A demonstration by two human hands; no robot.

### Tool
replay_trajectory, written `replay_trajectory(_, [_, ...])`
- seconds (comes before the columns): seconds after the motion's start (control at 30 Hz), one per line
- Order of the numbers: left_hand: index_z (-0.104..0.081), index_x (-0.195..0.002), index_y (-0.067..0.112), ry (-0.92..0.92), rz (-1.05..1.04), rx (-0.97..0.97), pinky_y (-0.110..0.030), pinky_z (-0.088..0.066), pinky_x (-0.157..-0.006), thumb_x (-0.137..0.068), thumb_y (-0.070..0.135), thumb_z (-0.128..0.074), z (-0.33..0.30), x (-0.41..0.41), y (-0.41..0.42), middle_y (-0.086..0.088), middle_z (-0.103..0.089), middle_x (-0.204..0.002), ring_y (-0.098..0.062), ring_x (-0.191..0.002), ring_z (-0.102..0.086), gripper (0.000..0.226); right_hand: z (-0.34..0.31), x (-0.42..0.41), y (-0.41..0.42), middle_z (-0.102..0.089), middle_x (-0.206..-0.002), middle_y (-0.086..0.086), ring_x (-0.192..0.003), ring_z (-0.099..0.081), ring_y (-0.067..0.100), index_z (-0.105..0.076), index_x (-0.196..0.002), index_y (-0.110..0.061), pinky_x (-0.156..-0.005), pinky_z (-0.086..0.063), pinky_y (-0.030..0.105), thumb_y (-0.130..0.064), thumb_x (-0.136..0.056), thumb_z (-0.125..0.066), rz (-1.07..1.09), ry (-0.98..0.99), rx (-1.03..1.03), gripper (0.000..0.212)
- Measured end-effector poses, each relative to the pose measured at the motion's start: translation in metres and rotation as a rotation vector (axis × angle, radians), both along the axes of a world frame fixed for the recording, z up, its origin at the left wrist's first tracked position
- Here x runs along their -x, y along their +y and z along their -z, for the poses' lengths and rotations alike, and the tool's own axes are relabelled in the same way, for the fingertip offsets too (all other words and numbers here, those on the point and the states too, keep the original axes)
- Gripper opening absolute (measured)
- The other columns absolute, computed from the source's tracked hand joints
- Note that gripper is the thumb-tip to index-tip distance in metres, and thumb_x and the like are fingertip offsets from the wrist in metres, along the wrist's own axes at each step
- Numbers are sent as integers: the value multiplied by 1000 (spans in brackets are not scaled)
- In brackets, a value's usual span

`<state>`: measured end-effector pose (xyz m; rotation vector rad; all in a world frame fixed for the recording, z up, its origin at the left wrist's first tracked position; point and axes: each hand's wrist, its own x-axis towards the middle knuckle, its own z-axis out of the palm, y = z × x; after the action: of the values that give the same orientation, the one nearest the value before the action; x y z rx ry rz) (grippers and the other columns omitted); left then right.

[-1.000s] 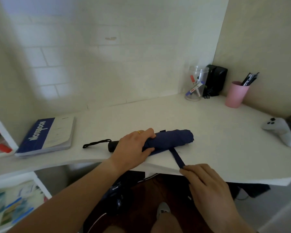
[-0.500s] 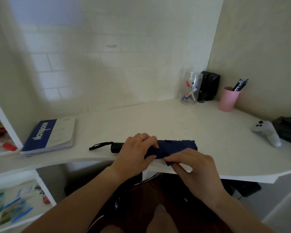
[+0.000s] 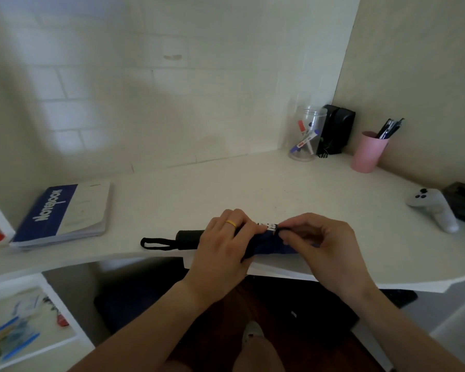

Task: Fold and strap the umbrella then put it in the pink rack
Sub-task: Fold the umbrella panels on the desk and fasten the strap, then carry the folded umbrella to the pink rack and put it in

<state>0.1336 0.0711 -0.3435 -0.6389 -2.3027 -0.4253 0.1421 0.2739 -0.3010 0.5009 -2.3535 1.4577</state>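
You're working in dim, soft light. A pale bright patch lies on the wall (image 3: 73, 135) at nine o'clock, with broad grey shadow around it. Straight lines bow toward the frame edges. The shelf contents (image 3: 11, 336) at seven o'clock smear with blur.

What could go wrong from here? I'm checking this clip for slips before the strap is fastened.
The right hand only pinches the strap at the fingertips, so it could slip and let the folds loosen. The umbrella lies near the desk front edge; if the left hand eases, it might roll off.
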Motion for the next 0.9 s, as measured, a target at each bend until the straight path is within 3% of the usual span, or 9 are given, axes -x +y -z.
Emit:
replay_trajectory(0.13, [-70,-111,15,38,-18,-9,-38,-47,-73,-76,15,-77,3,-1,3,-5,-60,-100,-25,-91,-57,36,-4,2,-2,-77,-76,-14,-71,-72,0,-78,-85,-21,-67,-53,9,-4,-84,-78,26,-6,-62,17])
replay_trajectory(0.7, [-71,-108,16,95,-16,9,-33,-45,-77,-73,10,-83,2,-4,7,-4,-62,-99,-24,-92,-57,38,-8,5,2,-70,-68,-18,-67,-67,-2,-75,-74,-30,-61,-47,6,-8,-75,-82,157,14,-219,24])
replay_trajectory(0.8, [-72,-108,16,115,-17,17,-33,-46,-79,-73,8,-82,4,-4,7,-5,-63,-99,-24,-92,-58,37,-7,12,4,-67,-85,-17,-78,-61,6,-69,-83,-40,-73,-48,19,-24,-75,-82,193,60,-367,23])
replay_trajectory(0.9, [-73,-108,14,145,-11,32,-35,-47,-80,-76,6,-78,6,-4,6,-6,-65,-99,-25,-92,-59,33,-13,29,14,-67,-111,-22,-108,-55,10,-62,-118,-45,-101,-41,37,-43,-77,-78,99,-184,-510,44])
